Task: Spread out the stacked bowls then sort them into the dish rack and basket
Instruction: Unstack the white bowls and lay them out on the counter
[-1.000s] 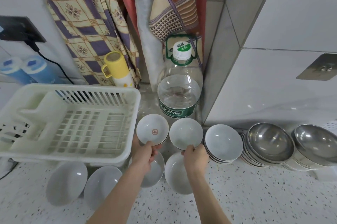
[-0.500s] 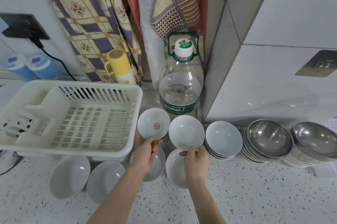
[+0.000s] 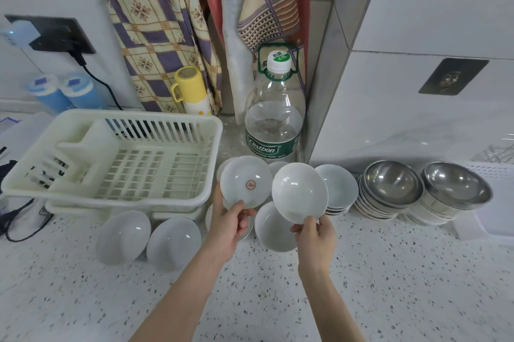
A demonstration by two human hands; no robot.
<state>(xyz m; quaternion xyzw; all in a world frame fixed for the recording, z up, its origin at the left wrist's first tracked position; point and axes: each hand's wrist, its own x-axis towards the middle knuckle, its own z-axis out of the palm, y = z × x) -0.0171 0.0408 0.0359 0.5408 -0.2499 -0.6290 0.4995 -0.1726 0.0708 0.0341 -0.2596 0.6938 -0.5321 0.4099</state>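
Observation:
My left hand [image 3: 230, 223] pinches the rim of a white bowl with a red mark [image 3: 246, 181], tilted up above the counter. My right hand [image 3: 315, 234] pinches a plain white bowl [image 3: 299, 193], also lifted and tilted. Under them a white bowl [image 3: 274, 229] lies on the counter, another partly hidden behind my left hand. Two white bowls [image 3: 122, 236] [image 3: 173, 243] lie in front of the cream dish rack [image 3: 83, 188]. A short stack of white bowls [image 3: 342, 188] and two stacks of steel bowls [image 3: 389, 186] [image 3: 456, 188] stand to the right.
A large water bottle [image 3: 274, 124] stands at the wall corner behind the bowls. A yellow flask [image 3: 192, 90] and hanging cloths are behind the rack. A black cable [image 3: 19, 219] runs at the left edge. The speckled counter [image 3: 389, 286] stretches toward me.
Both hands have lifted their bowls higher off the counter and tilted them more upright; the right bowl has come up over the bowl beneath it. The view shifted slightly.

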